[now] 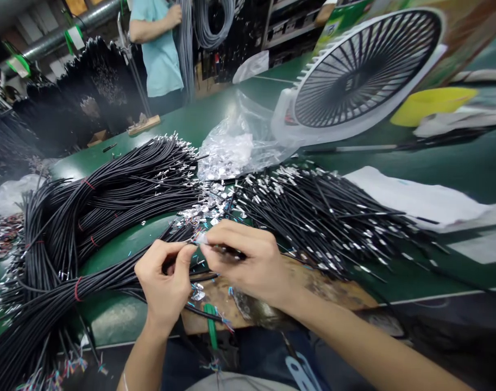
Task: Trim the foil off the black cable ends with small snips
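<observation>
closely paired, the left hand's grip pinches a cable end, the right hand's a small pale piece beside it, just inside the counter's near edge. room is tight: tied black bundles crowd left, loose cables right, a plastic bag far, a fan far right.

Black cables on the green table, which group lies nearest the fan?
The loose pile at picture right, just in front of the fan; it lies fairly straight, whereas the bundles at left curve and carry red ties.
</observation>
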`<state>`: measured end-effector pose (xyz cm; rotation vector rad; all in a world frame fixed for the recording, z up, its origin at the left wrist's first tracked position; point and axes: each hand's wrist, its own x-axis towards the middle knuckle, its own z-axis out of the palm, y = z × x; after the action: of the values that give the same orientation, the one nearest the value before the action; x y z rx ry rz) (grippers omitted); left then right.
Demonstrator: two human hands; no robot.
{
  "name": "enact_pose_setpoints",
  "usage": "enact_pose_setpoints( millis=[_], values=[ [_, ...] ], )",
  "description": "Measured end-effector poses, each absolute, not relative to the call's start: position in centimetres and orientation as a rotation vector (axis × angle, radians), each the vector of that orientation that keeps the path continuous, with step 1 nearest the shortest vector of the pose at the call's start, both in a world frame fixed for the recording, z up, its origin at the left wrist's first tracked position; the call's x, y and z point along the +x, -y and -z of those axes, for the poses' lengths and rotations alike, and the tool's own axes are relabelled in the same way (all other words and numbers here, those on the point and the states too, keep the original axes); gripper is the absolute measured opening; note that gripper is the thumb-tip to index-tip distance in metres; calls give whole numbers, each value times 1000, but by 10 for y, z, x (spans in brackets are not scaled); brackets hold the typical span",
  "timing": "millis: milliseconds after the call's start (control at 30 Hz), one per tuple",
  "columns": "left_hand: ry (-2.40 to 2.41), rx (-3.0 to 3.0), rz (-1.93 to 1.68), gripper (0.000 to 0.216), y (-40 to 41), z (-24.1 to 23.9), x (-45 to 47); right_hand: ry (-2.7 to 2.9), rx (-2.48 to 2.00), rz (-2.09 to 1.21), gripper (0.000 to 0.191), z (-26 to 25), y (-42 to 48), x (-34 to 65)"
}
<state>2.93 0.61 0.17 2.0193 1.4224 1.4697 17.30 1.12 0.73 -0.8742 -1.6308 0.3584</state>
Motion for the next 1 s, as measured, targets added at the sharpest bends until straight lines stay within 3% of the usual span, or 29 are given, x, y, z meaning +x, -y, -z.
enact_pose_setpoints(
  millis=[200,367,533,667,767,1000],
  values=[
    [-1298,2143,-1319,14,-11,-3,24,1743,-864,-405,16,-7,-13,181],
    [-1092,2079,-1228,17,-16,-6,14,1700,-690,-949,24,-14,-14,179],
    [-1142,2011,-1396,13,-14,-4,16,1582,-832,-884,25,-14,-16,174],
    [-1164,1998,-1396,14,-13,-4,16,1249,-847,-1074,22,-10,-23,181],
    [-1205,1965,-1351,19,-15,-6,14,1019,-885,-958,24,-10,-25,186],
    [-1244,1938,-1299,22,-13,-6,16,1671,-769,-394,15,-6,-18,175]
  ],
)
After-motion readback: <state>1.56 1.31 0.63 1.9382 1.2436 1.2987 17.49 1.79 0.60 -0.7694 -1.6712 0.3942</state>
